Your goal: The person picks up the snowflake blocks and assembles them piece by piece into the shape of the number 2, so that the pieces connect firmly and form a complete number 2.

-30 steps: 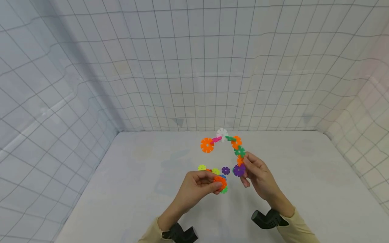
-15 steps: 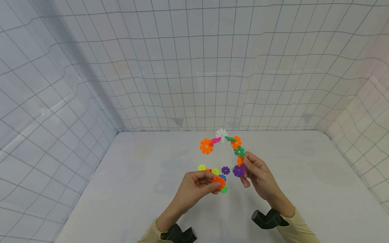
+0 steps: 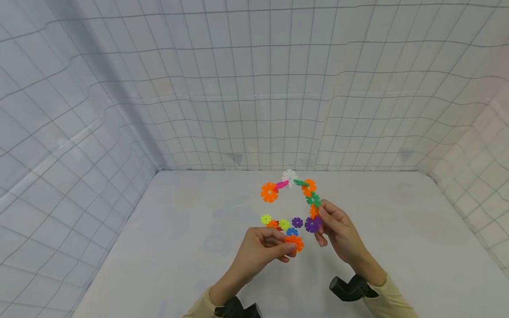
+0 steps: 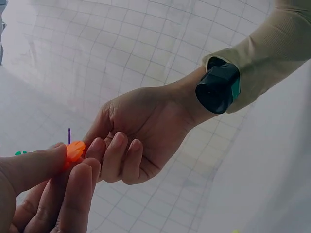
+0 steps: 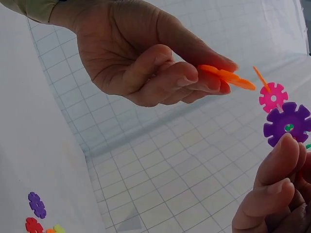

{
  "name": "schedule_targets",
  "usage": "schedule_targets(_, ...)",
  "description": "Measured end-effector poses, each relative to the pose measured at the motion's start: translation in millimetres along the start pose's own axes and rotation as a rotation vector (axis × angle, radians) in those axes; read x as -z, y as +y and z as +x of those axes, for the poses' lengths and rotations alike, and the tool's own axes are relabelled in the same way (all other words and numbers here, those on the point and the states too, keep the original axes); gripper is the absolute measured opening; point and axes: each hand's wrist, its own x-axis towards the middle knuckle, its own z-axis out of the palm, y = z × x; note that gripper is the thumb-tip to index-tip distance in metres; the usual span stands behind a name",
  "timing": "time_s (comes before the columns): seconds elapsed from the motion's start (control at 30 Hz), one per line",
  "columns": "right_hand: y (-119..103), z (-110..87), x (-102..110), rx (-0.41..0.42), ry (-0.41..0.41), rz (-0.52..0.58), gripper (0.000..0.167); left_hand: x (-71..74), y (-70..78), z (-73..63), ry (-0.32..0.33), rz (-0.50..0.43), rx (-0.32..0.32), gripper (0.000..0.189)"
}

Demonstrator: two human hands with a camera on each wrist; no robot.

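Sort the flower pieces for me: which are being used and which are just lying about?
Being used:
linked chain, in the right hand
orange piece, in the left hand

Lying about:
purple piece
blue piece
two yellow-green pieces
another orange piece
red piece, partly hidden

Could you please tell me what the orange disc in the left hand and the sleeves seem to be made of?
The orange disc looks like plastic, probably moulded, with a smooth, fairly matt finish: its colour is even and its thin rim is cleanly notched. The sleeves look like matt fabric, judging by their soft folds; the exact fibre can't be told.
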Motion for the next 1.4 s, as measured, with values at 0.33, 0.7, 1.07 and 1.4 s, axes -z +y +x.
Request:
schedule_targets(0.33, 6, 0.6, -9, -0.005, 0.066, -0.119, 0.019, -4.8, 0.2, -2.3, 0.091, 0.047, -0.073, 0.017)
schedule_targets(0.7, 6, -1.5, -9, -0.010, -0.024, 0.041, 0.028, -6.9, -1.4, -3.7, 0.071, 0.071, -0.146, 0.012)
schedule_targets(1.07, 9, 0.1, -7, 0.065, -0.239, 0.387, 0.041, -6.6, 0.4, -5.2, 0.019, 0.061, -0.164, 0.013)
schedule_targets(1.4, 12, 3.0, -5, 0.121, -0.356, 0.536, 0.040, -6.7, 1.5, -6.7, 0.020, 0.053, -0.174, 0.012)
